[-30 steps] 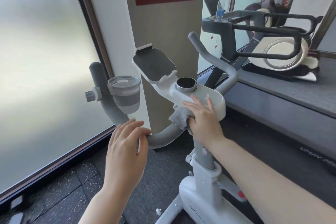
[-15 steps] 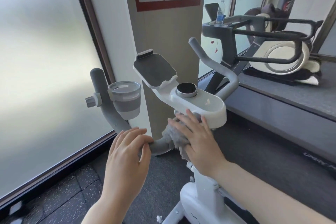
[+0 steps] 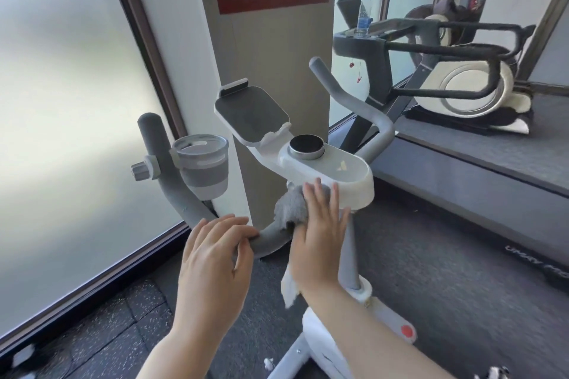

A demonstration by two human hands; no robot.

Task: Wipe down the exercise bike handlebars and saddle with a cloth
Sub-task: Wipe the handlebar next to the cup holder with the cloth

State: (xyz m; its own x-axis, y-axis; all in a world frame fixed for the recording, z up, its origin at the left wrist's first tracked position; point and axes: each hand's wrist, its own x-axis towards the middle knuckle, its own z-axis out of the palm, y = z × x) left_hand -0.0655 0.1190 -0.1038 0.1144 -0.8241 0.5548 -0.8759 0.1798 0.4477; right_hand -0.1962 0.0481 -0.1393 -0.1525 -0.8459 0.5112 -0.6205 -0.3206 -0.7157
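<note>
The exercise bike's grey handlebar curves from an upright left grip, under the white console, to a right grip. My left hand holds the bar's lower left bend, fingers curled over it. My right hand presses a grey cloth flat against the bar just below the console, fingers straight. A white corner of the cloth hangs under my palm. The saddle is out of view.
A grey cup holder clamps to the left grip. A tablet tray rises behind the console dial. A pillar and frosted window stand close behind. Another machine with a bottle stands at the back right.
My right hand has slid the cloth down and left along the bar from the console's front edge. My left hand has settled its fingers further over the bar.
</note>
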